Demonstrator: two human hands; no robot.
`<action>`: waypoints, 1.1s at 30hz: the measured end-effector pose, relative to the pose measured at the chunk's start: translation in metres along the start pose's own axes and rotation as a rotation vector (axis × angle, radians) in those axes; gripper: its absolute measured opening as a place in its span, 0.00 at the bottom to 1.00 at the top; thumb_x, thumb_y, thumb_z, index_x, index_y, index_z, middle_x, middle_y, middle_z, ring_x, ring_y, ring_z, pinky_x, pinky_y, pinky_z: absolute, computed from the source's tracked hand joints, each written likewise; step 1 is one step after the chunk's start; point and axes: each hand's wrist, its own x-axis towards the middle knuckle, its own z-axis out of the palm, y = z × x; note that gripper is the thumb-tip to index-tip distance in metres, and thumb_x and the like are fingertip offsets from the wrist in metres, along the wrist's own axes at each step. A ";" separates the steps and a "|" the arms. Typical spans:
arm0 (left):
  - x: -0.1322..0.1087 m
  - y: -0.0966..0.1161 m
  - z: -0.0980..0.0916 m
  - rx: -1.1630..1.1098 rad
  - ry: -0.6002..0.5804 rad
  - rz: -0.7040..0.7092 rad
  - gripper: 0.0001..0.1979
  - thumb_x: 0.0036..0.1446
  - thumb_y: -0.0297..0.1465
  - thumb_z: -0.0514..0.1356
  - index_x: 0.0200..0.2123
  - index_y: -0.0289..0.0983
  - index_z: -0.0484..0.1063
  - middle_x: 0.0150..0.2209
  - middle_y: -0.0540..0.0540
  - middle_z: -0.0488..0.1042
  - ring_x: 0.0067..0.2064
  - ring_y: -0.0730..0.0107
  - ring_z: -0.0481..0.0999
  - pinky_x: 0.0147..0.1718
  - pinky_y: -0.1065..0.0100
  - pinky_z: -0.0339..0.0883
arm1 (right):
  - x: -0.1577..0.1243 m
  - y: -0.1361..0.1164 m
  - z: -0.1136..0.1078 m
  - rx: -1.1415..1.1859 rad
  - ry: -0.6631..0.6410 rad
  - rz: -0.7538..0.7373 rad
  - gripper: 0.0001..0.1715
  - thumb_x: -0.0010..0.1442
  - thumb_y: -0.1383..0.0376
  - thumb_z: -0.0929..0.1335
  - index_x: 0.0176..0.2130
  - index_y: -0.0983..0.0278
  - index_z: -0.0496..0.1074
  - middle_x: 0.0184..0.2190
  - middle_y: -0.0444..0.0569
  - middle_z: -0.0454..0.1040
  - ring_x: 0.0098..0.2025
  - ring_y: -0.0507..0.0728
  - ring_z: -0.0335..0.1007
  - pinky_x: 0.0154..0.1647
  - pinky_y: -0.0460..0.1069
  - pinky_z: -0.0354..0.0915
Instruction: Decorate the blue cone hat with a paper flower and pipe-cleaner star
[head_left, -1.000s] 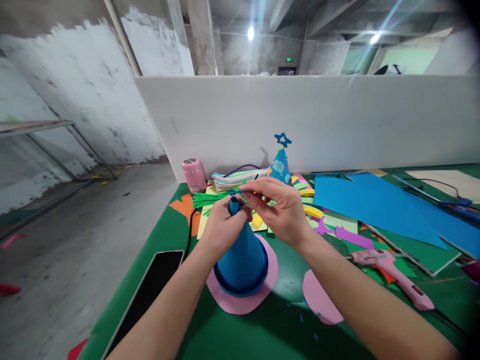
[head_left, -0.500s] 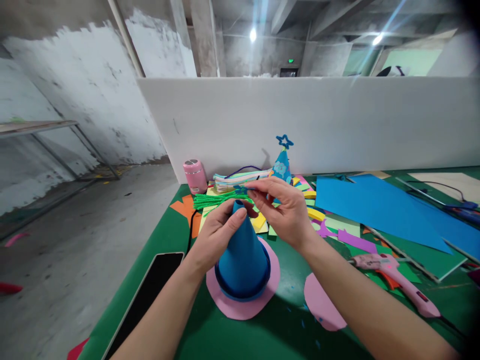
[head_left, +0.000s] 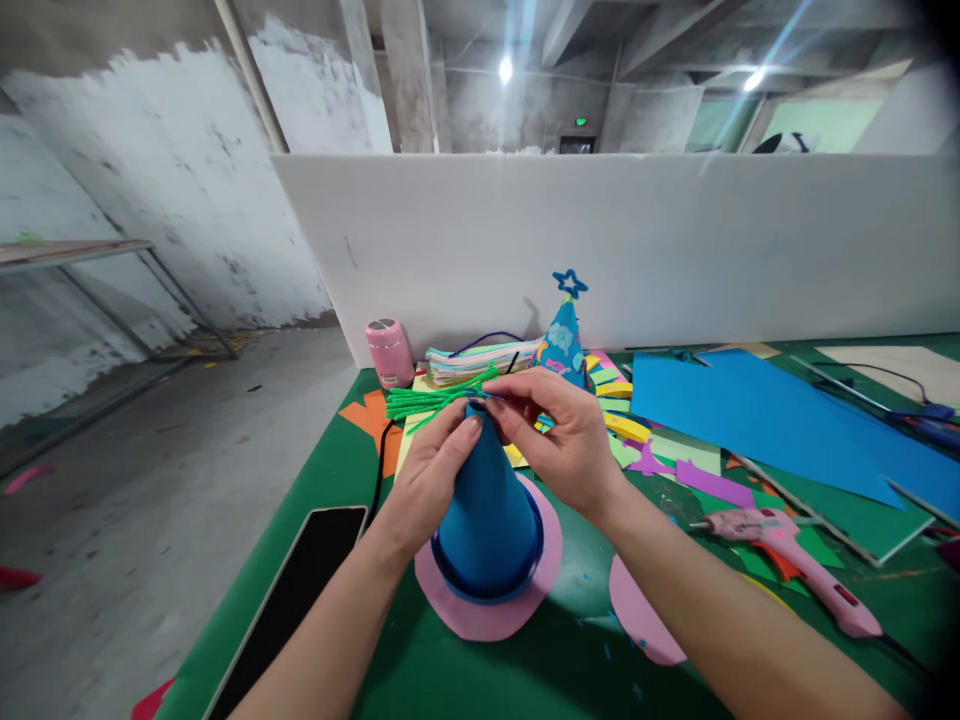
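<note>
A blue paper cone (head_left: 487, 530) stands upright on a pink disc (head_left: 480, 622) with a wavy edge. My left hand (head_left: 435, 465) is wrapped round the cone's upper left side, close to its open tip. My right hand (head_left: 559, 435) pinches a small blue piece (head_left: 474, 394) right at the tip, mostly hidden by the fingers. Behind the fingers lies a bundle of green pipe cleaners (head_left: 420, 402). A finished-looking patterned blue cone hat (head_left: 564, 340) with a blue star (head_left: 570, 283) on top stands farther back.
A pink hot glue gun (head_left: 787, 545) lies at the right, near large blue sheets (head_left: 750, 420). Another pink disc (head_left: 641, 610) sits below my right forearm. A phone (head_left: 292, 610) lies at the left table edge. A pink canister (head_left: 390, 352) stands at the back.
My right hand has lowered the small blue piece from just above the cone to its tip. My left hand still holds the cone, which has barely moved.
</note>
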 end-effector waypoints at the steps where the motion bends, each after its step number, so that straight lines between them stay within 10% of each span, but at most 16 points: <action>1: 0.000 0.001 0.000 0.036 -0.003 0.015 0.12 0.54 0.34 0.52 0.41 0.40 0.69 0.33 0.48 0.72 0.34 0.67 0.69 0.38 0.68 0.61 | -0.001 0.000 0.001 0.011 0.000 0.009 0.09 0.54 0.70 0.64 0.37 0.63 0.71 0.35 0.48 0.73 0.34 0.53 0.69 0.29 0.47 0.66; 11: -0.003 0.014 0.007 0.562 0.047 0.224 0.08 0.56 0.31 0.48 0.28 0.38 0.63 0.26 0.51 0.66 0.28 0.71 0.65 0.28 0.70 0.59 | -0.008 -0.003 0.011 0.018 0.109 0.074 0.09 0.55 0.69 0.64 0.37 0.61 0.70 0.31 0.46 0.72 0.28 0.52 0.67 0.28 0.47 0.66; 26: -0.002 0.012 0.014 0.723 0.121 0.294 0.07 0.56 0.29 0.46 0.27 0.38 0.59 0.25 0.51 0.64 0.26 0.71 0.64 0.26 0.70 0.57 | -0.011 -0.002 0.011 0.003 0.109 0.068 0.10 0.55 0.70 0.64 0.38 0.61 0.70 0.31 0.47 0.72 0.29 0.53 0.69 0.30 0.48 0.68; 33: -0.003 0.009 0.018 0.454 0.119 0.241 0.09 0.57 0.29 0.46 0.31 0.38 0.64 0.29 0.50 0.66 0.31 0.70 0.66 0.33 0.69 0.60 | -0.003 -0.001 -0.001 -0.061 -0.005 -0.061 0.13 0.55 0.71 0.63 0.39 0.61 0.71 0.32 0.47 0.72 0.32 0.53 0.69 0.30 0.47 0.68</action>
